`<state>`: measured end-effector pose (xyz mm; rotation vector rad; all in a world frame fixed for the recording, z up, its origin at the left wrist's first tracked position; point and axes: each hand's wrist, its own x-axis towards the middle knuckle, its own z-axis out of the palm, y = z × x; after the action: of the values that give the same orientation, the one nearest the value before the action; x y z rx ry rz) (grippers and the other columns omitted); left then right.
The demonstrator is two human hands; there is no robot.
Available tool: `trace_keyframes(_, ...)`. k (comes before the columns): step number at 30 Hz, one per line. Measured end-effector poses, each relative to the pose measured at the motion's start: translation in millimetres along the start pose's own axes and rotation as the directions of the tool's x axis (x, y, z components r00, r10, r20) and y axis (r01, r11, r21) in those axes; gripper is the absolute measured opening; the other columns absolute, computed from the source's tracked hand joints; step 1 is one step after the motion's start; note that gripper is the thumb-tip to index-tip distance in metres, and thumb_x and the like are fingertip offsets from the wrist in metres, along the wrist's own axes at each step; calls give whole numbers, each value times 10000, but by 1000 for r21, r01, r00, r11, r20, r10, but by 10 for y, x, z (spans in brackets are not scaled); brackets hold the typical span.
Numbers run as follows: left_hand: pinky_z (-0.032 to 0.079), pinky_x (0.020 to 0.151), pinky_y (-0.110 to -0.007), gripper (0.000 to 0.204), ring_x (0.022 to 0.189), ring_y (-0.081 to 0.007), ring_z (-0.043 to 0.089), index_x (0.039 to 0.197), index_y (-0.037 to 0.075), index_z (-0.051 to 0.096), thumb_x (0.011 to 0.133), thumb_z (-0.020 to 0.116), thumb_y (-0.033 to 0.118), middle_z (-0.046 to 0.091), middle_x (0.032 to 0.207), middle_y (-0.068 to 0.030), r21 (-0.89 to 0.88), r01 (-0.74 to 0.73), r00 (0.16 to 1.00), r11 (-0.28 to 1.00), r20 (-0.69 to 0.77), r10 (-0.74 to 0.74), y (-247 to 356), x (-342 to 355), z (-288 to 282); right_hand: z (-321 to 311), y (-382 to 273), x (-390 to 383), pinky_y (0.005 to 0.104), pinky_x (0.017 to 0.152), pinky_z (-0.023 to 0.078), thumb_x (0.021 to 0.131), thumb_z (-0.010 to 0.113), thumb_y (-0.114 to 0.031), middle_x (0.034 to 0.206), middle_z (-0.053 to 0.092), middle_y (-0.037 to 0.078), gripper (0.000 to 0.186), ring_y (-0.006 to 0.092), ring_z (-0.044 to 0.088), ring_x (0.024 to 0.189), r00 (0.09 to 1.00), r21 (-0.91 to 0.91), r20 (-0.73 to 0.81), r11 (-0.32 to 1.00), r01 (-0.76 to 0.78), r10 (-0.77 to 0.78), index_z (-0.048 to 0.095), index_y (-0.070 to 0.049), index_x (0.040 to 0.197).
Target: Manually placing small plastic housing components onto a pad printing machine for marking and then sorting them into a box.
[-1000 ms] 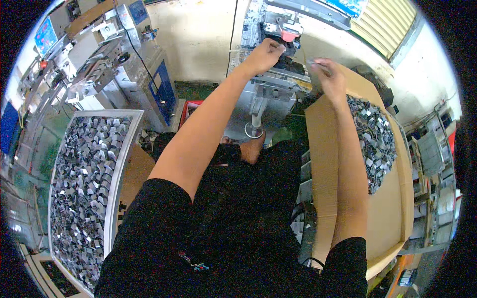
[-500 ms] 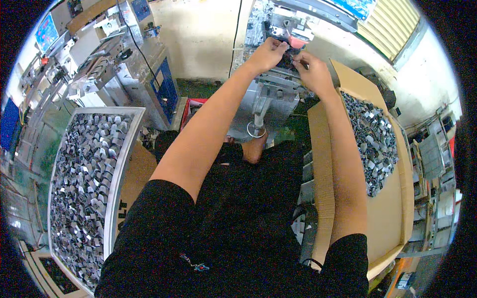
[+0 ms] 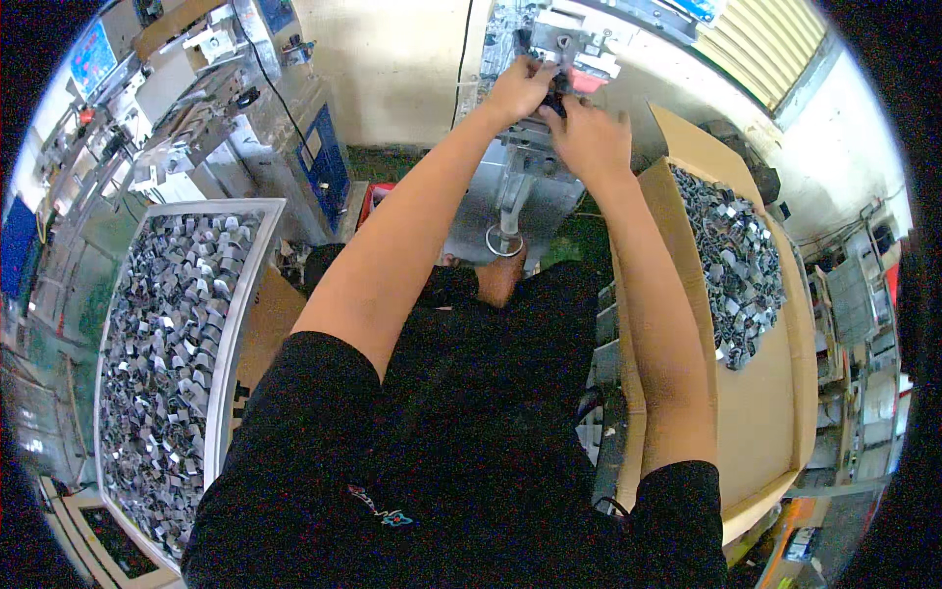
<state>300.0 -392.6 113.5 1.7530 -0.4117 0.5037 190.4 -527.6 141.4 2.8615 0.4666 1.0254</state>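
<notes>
My left hand (image 3: 522, 90) is at the machine head (image 3: 567, 44), its fingertips closed at a dark piece (image 3: 557, 101) beside the red block (image 3: 591, 80). What exactly it grips is hidden. My right hand (image 3: 592, 140) is just below and right of it, fingers curled at the same dark spot, with their tips mostly out of sight. Under both hands a metal machine body (image 3: 471, 236) carries a vertical rod ending in a ring (image 3: 505, 239). A bare foot (image 3: 498, 280) shows beside that ring.
A metal-rimmed tray (image 3: 226, 344) of small grey parts stands at my left. A cardboard box (image 3: 760, 412) at my right holds a pile of similar metal parts (image 3: 731, 255). Another machine (image 3: 245, 157) with a blue panel stands back left, beside a pale wall (image 3: 378, 79).
My right hand has moved left and inward from beside the machine to join my left hand at the dark piece. My left hand has shifted slightly up.
</notes>
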Motion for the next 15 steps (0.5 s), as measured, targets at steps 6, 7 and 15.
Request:
trace_keyframes(6, 501, 766, -335, 568, 844, -221, 655, 1219, -62, 519, 971, 546, 448, 723, 1019, -168, -165, 112, 994, 980, 5, -113, 82, -67, 31, 101, 67, -800, 659, 1078, 309, 970, 497, -506, 1421, 497, 221, 613, 356, 479, 1328, 991, -10, -124, 999, 52, -53, 497, -53, 1382)
trace_keyframes(7, 498, 744, -334, 547, 806, -210, 645, 1211, -57, 521, 979, 541, 438, 722, 1020, -163, -177, 117, 993, 977, -2, -119, 49, -78, 26, 13, 104, -826, 651, 1093, 297, 973, 487, -519, 1490, 433, 207, 658, 346, 425, 1379, 997, 85, 1, 993, 77, -77, 440, -65, 1447)
trace_keyframes(15, 486, 685, -334, 467, 794, -173, 607, 1176, -61, 530, 976, 549, 361, 698, 986, -142, -230, 115, 993, 966, -5, -120, 255, -188, -31, -360, 1858, -541, 460, 894, 510, 957, 574, -330, 1105, 694, 190, 336, 371, 659, 1023, 985, 308, 95, 937, -164, 141, 702, -52, 1096)
